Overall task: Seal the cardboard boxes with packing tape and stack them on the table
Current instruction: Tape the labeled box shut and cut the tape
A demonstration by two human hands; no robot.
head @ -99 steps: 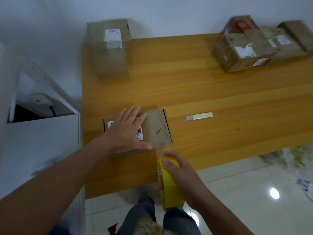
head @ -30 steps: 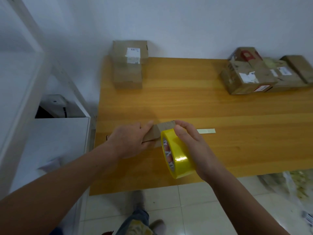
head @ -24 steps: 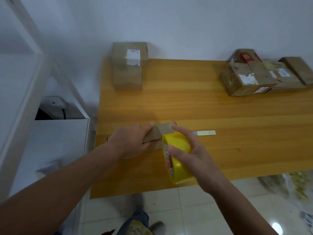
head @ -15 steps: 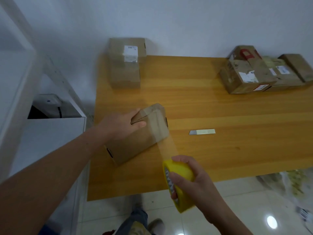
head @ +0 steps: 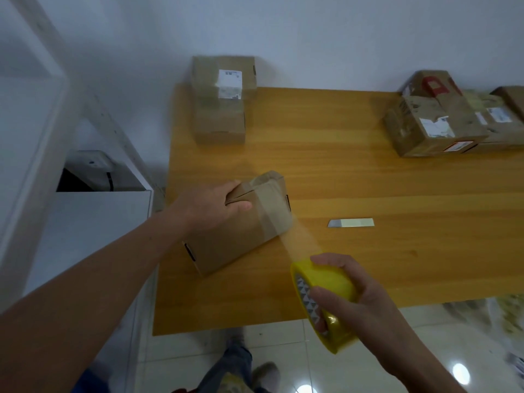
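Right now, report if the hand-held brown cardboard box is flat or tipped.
Tipped: the left hand holds the far end of the brown cardboard box raised; its near edge rests on the wooden table.

Bright yellow roll of packing tape [head: 326,282] at 5 o'clock has a black-and-white triangle pattern on its inner core, and the strip pulled off it looks see-through pale yellow. Plain tan cardboard box [head: 241,234] near the centre, little black marks on its edges. Honey-orange wooden table [head: 368,171] with lighter and darker grain bands. Stacked brown cardboard boxes [head: 219,120] at 11 o'clock carry a white label; the brown cardboard pile [head: 433,129] at 2 o'clock has white labels and a red patch. Small flat strip [head: 350,222] at 3 o'clock: grey tip, pale green body.
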